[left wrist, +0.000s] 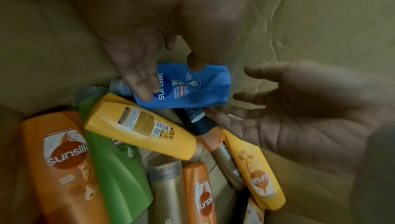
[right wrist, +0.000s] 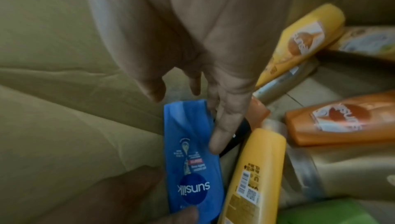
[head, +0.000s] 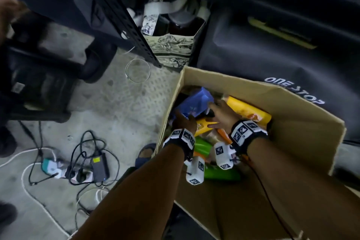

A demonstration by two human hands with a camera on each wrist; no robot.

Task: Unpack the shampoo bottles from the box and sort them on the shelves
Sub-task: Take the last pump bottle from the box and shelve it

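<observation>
Nearest the camera, both forearms reach down into the cardboard box [head: 303, 142], each wrist strapped with a marker-patterned band. Among the jumbled bottles the left hand [head: 184, 121] holds the blue bottle [left wrist: 188, 87] at its label end: the fingers [left wrist: 141, 82] lie across the face and the thumb tip presses the top edge, a light pinch rather than a full wrap. The bottle lies against the box's left wall with its long axis running away from the wrist toward the right hand [head: 222, 115], which is spread and slack, holding nothing, its fingertips at the bottle's far end and possibly touching it; blur leaves that unsure. The left hand is thus the nearer and already on the bottle, so the lift likely turns on it.

Beyond and beside lie a yellow bottle [left wrist: 141, 126] showing its barcode back, an orange bottle [left wrist: 57, 161] and a green bottle [left wrist: 119, 173]. "sunsilk" reads on the blue and orange labels. Past the box, a dark bag [head: 272, 60] reads "ONE STOP".
</observation>
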